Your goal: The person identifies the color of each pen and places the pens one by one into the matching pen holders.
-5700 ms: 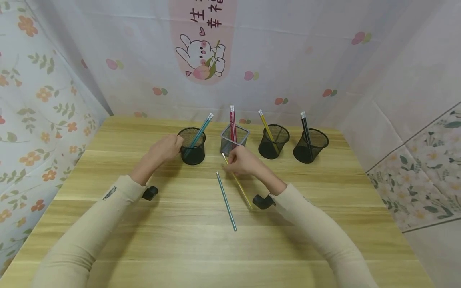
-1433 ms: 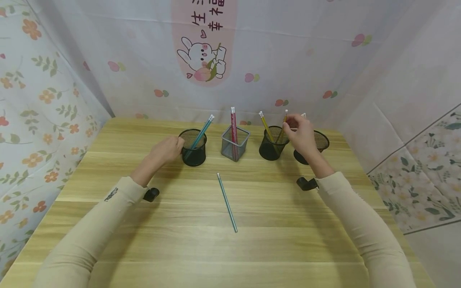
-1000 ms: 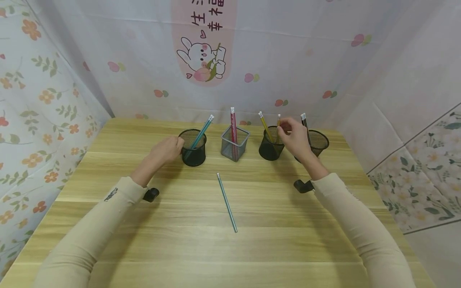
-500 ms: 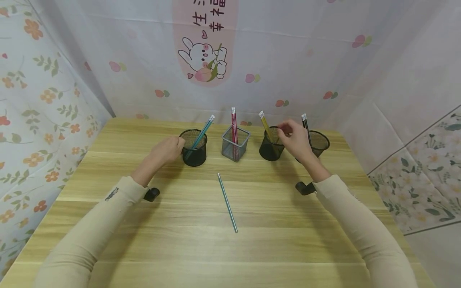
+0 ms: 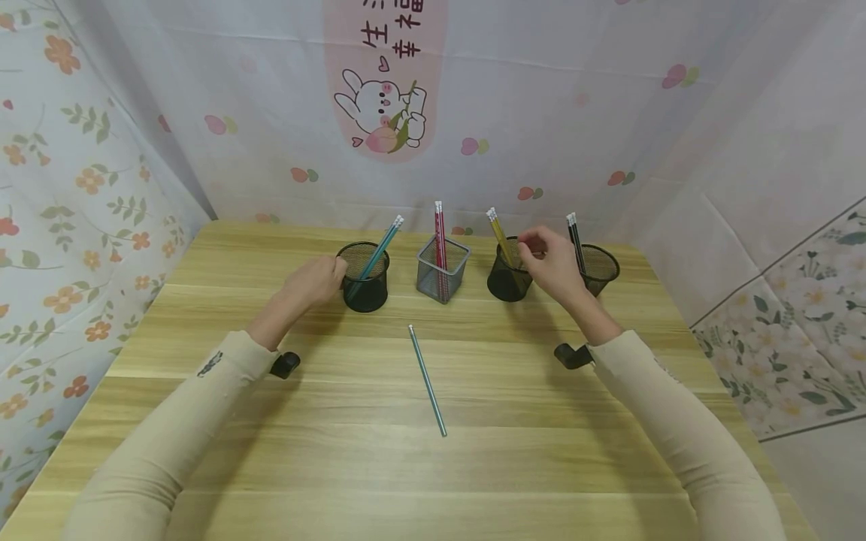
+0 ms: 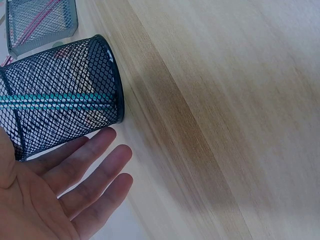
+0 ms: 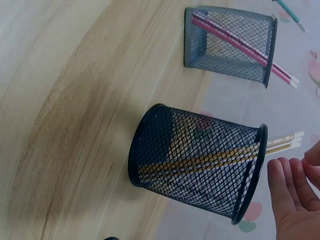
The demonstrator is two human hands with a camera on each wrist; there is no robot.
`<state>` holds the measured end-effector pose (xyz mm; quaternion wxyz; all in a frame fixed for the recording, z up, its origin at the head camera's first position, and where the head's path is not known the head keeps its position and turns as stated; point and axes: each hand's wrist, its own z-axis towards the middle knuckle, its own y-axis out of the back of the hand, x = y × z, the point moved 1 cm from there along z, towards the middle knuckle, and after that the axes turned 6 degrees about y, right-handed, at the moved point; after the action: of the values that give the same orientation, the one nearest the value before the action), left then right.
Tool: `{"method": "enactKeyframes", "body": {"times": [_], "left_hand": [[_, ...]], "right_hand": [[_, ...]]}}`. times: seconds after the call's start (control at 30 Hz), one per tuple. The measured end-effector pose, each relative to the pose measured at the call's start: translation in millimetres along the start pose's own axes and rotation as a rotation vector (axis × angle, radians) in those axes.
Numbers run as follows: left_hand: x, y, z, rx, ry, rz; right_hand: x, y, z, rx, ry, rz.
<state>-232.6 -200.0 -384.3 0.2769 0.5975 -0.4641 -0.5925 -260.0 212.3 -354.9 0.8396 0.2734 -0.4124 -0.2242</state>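
Note:
In the head view, my left hand (image 5: pixel 311 282) pinches the rim of the leftmost round black mesh pencil holder (image 5: pixel 365 293), which has teal pencils (image 5: pixel 380 246) in it. The left wrist view shows the other fingers relaxed alongside its mesh. My right hand (image 5: pixel 556 263) is at the right rim of another round black holder (image 5: pixel 507 284); several yellow pencils (image 5: pixel 499 233) lean inside. Its fingers look fairly straight in the right wrist view, the thumb apart from them, with nothing between. A single teal pencil (image 5: pixel 428 382) lies on the table in front of the holders.
Between these two stands a square grey mesh holder (image 5: pixel 443 284) with red pencils (image 5: pixel 440 237). At the far right, a round black holder (image 5: pixel 601 270) with black pencils (image 5: pixel 576 239) sits partly behind my right hand. A patterned cloth (image 5: pixel 541 113) hangs behind the wooden table (image 5: pixel 325 466).
The yellow pencil first lying on the table went into the second round holder in my right hand, tipped left against the others and was let go. My left hand stayed at its holder.

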Motion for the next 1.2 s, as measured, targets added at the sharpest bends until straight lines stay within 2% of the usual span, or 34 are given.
{"method": "enactKeyframes", "body": {"times": [0.23, 0.43, 0.53, 0.63, 0.9, 1.07, 1.2], "left_hand": [[0.8, 0.3, 0.2, 0.006, -0.003, 0.010], [-0.9, 1.8, -3.0, 0.011, -0.076, 0.075], [-1.0, 2.1, -4.0, 0.005, -0.088, 0.065], [0.3, 1.6, -2.4, 0.008, -0.075, 0.062], [1.3, -0.2, 0.1, 0.015, 0.004, -0.014], [0.7, -0.1, 0.2, 0.010, -0.006, 0.007], [0.2, 0.1, -0.1, 0.015, 0.006, -0.010]], "right_hand": [[10, -3, -2.1, 0.023, 0.017, 0.046], [21, -6, -3.2, 0.033, 0.041, 0.085], [26, -7, -4.3, 0.039, 0.046, 0.090], [31, -8, -5.5, 0.049, 0.051, 0.092], [36, -13, -7.4, 0.071, 0.081, 0.094], [40, -18, -11.6, 0.093, 0.088, 0.100], [42, -22, -16.0, 0.122, 0.078, 0.114]]}}
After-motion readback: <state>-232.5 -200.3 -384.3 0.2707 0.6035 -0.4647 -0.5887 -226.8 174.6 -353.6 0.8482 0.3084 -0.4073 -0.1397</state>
